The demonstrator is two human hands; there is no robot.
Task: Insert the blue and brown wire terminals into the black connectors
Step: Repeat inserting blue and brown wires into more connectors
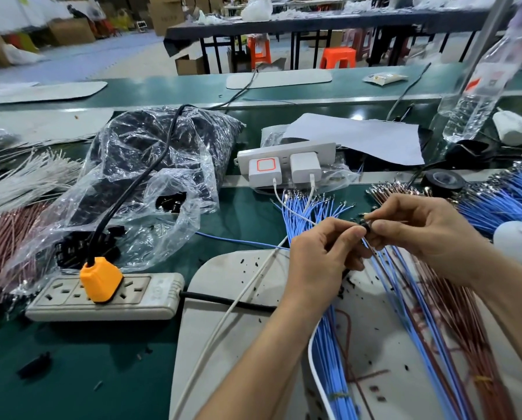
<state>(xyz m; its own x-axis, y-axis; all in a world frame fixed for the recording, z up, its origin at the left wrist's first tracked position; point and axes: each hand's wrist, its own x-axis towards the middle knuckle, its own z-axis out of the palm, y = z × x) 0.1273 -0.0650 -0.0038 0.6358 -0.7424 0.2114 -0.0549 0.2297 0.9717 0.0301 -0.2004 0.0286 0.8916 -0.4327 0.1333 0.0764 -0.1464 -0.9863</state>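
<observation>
two hands meet above the pale mat (223, 301) at the desk's (71, 374) front right. the left hand (320, 253) pinches the black connector (366, 228) from one side, the right hand (420, 225) pinches it from the other; a blue wire (375, 259) hangs from it. a terminal pushed in crooked could bend or jam, i judge. the connector is small, round-looking, mostly hidden; brown wires (454, 313) lie just right.

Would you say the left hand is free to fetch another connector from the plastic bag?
Probably not yet: left hand and right hand both pinch a black connector, though the plastic bag lies open.
</observation>
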